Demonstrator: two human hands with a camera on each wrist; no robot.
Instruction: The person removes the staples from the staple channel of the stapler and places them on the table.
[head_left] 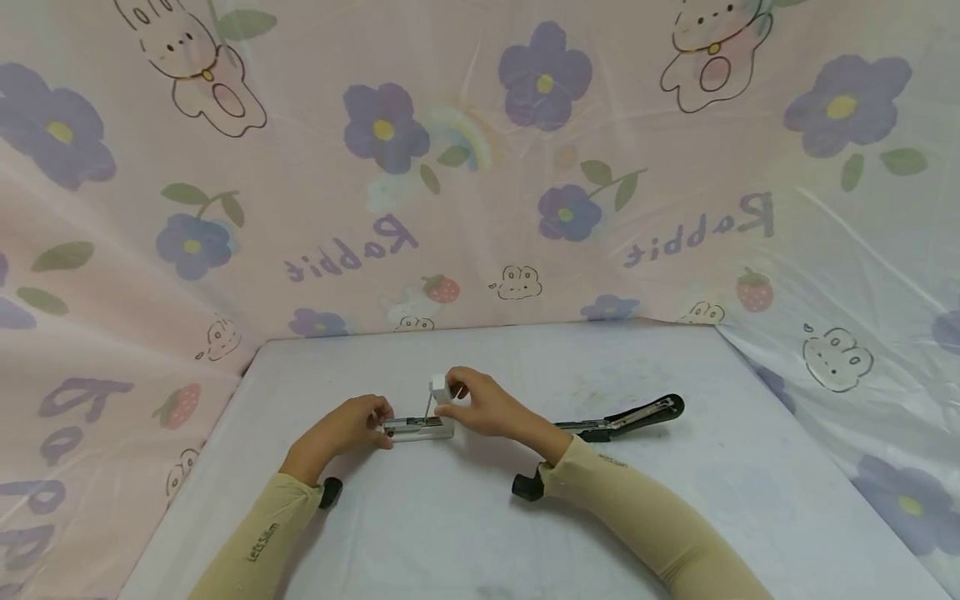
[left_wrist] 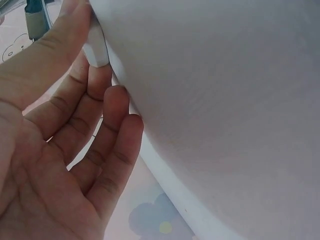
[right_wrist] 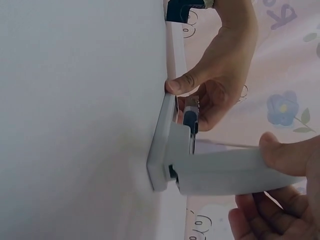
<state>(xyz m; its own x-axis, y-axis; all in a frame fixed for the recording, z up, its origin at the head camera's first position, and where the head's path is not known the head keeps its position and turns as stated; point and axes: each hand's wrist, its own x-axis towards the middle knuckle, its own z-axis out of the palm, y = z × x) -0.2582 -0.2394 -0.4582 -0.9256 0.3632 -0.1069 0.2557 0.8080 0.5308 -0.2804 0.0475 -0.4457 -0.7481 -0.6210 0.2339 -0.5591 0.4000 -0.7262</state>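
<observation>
A white stapler [head_left: 416,434] lies on the white-covered table with its top arm [right_wrist: 220,172] swung up, baring the metal staple channel [head_left: 411,423]. My left hand [head_left: 343,429] pinches the front end of the base, thumb on the near side and fingers beyond. In the left wrist view, the tip of the white base [left_wrist: 97,47] shows between thumb and fingers, the ring and little fingers loosely bent. With thumb and fingers, my right hand [head_left: 487,406] holds the raised top arm near its free end.
To the right, partly behind my right wrist, a black stapler [head_left: 645,413] lies opened out flat. A patterned curtain [head_left: 480,192] hangs behind the table's far edge and along both sides. Each sleeve has a black wrist device [head_left: 528,486] strapped at its cuff.
</observation>
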